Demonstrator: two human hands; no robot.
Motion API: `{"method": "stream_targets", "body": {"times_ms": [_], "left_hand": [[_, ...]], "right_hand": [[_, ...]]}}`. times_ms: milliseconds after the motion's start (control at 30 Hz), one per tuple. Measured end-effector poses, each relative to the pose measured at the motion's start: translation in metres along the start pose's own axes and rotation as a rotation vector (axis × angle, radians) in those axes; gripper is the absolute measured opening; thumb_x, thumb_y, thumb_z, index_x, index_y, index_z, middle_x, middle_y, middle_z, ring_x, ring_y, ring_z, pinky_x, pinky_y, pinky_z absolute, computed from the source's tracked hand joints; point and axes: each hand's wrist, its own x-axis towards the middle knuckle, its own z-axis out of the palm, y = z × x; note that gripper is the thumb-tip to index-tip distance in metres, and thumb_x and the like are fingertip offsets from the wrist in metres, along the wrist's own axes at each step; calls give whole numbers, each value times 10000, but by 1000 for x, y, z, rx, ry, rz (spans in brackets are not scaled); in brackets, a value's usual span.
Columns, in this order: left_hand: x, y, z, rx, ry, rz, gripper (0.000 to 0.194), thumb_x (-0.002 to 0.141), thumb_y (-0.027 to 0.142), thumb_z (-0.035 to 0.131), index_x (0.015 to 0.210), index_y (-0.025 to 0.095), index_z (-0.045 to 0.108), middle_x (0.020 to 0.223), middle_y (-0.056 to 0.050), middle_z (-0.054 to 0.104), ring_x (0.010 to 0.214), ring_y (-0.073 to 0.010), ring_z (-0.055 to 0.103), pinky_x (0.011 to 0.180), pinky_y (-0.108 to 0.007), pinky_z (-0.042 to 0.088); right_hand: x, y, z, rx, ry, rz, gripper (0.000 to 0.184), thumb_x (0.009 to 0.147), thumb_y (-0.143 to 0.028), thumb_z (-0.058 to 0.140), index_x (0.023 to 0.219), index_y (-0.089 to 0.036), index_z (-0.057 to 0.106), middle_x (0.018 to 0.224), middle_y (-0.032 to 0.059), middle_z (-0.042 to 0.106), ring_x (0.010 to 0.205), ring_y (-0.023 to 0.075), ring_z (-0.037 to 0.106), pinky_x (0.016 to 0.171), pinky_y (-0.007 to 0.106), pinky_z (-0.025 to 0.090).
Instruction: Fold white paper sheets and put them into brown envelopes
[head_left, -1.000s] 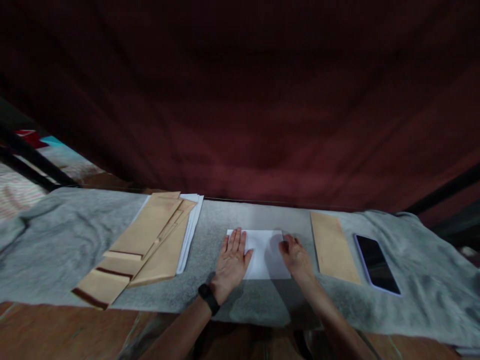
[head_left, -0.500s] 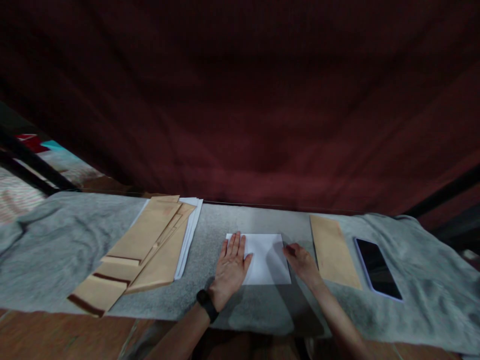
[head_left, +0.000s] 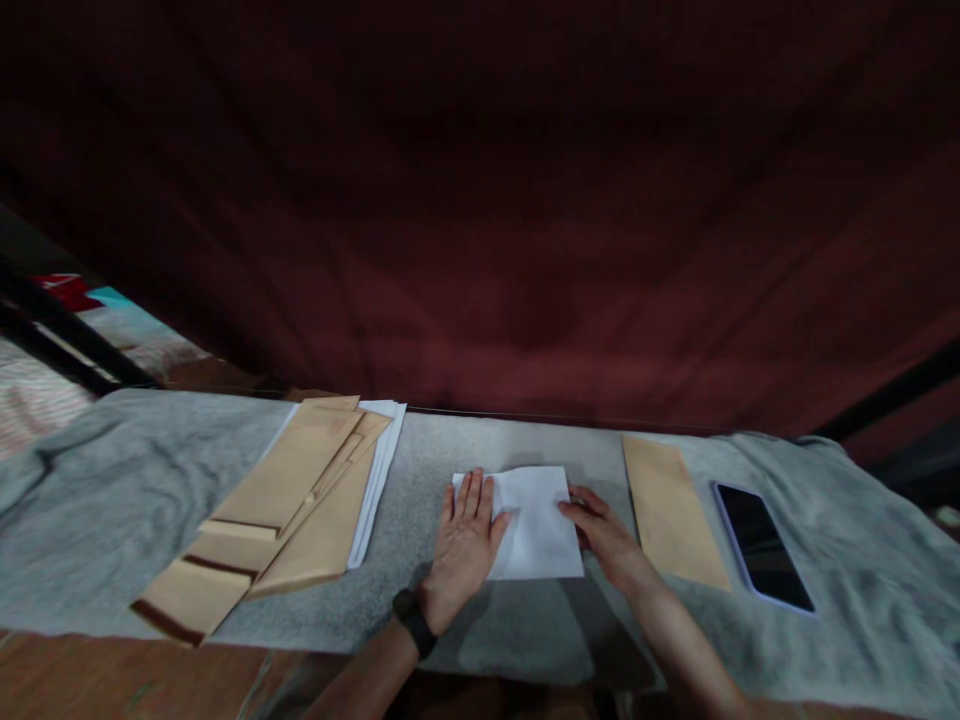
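Observation:
A white sheet of paper [head_left: 534, 535] lies on the grey cloth in front of me; whether it is folded I cannot tell. My left hand [head_left: 466, 545] rests flat on its left part, fingers stretched out and together, thumb apart. At the right edge, my right hand [head_left: 600, 525] pinches the paper, thumb on top and fingers beneath. That edge is lifted a little off the cloth, and the sheet bows slightly. A brown envelope [head_left: 675, 515] lies just right of my right hand.
On the left, several brown envelopes [head_left: 289, 470] overlap on a stack of white sheets [head_left: 373, 510]. A phone [head_left: 763, 548] lies at the right on the grey cloth [head_left: 420, 460]. A dark red curtain [head_left: 480, 250] hangs behind the table.
My right hand has taken hold of the paper's right edge and raised it slightly; before, its fingers were at the flat edge. My left hand stays pressed on the sheet.

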Motion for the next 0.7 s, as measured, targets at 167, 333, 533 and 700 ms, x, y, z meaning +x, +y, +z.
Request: {"method": "stream_targets", "body": {"times_ms": [167,333,533,700], "left_hand": [[-10,33,-24,-261,-87,202,940,888,593,612,1612,219,144,1681,-144,159,1552,-318,129,1224,-632,191],[-13,50,-33,-605,48,89,649,967,271,486,1585,259,288,1672,-75,239,1541,-264,205,1258,-546,177],[14,33,-58,-1457,431,-656,616,982,580,453,1379,125,575,1371,-158,645,1336,-284,555,1151,-412,420],[18,33,-50,-1799,446,-784,643,907,641,567,1280,121,632,1238,-170,716,1157,-287,683,1010,-397,545]], "right_hand": [[-7,-16,11,268,-30,46,402,574,-354,884,915,-214,724,828,13,764,739,219,684,665,303,514],[-8,-31,16,389,-158,27,363,677,-418,840,964,-219,739,919,35,775,833,215,700,719,297,529],[5,-9,13,300,-66,8,446,761,-519,759,1106,-242,703,1195,77,729,1057,242,680,927,372,519],[5,7,24,308,-188,125,494,788,-594,705,1122,-232,663,1039,92,762,896,247,722,843,409,550]]}}
